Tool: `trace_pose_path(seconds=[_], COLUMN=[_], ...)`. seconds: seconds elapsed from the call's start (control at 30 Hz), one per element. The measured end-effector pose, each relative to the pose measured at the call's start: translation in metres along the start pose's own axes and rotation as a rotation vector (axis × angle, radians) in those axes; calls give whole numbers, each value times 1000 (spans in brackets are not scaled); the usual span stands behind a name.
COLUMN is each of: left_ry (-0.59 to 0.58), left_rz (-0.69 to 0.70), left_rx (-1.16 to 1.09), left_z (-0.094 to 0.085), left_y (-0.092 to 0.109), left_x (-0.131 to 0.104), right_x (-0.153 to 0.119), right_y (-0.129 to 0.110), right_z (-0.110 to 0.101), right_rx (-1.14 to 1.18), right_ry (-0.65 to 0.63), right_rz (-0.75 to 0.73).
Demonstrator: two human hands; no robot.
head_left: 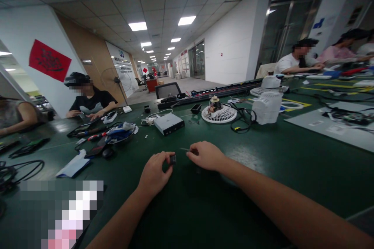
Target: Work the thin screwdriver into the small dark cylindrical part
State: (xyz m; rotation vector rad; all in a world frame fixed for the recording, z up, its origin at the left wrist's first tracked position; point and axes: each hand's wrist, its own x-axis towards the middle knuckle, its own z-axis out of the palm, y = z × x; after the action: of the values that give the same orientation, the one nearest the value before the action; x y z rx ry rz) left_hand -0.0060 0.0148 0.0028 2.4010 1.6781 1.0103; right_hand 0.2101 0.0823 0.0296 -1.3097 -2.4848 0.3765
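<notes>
Between thumb and fingers, my left hand (155, 171) grips a small dark block-shaped part (173, 159) just above the green table. My right hand (206, 156) is close by on the right, its thumb and fingertips pinched together. A thin, light sliver (184, 149) sticks out from that pinch toward the left; its kind is too small to make out. The two hands are a short gap apart, and the sliver does not visibly touch the dark part. Beyond them lies a silver disc drive (169, 123) with a black front.
A white fan grille with a motor (217, 112) and a white plastic housing (266, 107) with a black cable stand farther back. Tools and a blue cloth (121, 132) lie at left, near a pixelated slab (73, 214). A grey board (336, 124) lies right. Several people sit around the table.
</notes>
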Motion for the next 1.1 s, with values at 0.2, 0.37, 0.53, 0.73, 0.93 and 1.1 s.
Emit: trace_pose_path(seconds=[0.2, 0.37, 0.53, 0.73, 0.93, 1.1], left_ry=[17, 5, 1, -12, -27, -7], left_rz=[-92, -93, -72, 26, 99, 122], left_rx=[-72, -103, -140, -196, -235, -238], left_z=[0, 0, -1, 0, 0, 0], left_y=[-5, -4, -2, 3, 8, 7], left_x=[1, 1, 1, -1, -4, -6], right_x=[-4, -3, 3, 5, 3, 2], right_y=[6, 8, 4, 1, -4, -4], right_z=[-9, -9, 1, 15, 21, 19], right_rx=[45, 116, 431, 568, 589, 518], right_ry=[-336, -399, -187, 27, 34, 163], right_rz=[40, 33, 63, -102, -188, -292])
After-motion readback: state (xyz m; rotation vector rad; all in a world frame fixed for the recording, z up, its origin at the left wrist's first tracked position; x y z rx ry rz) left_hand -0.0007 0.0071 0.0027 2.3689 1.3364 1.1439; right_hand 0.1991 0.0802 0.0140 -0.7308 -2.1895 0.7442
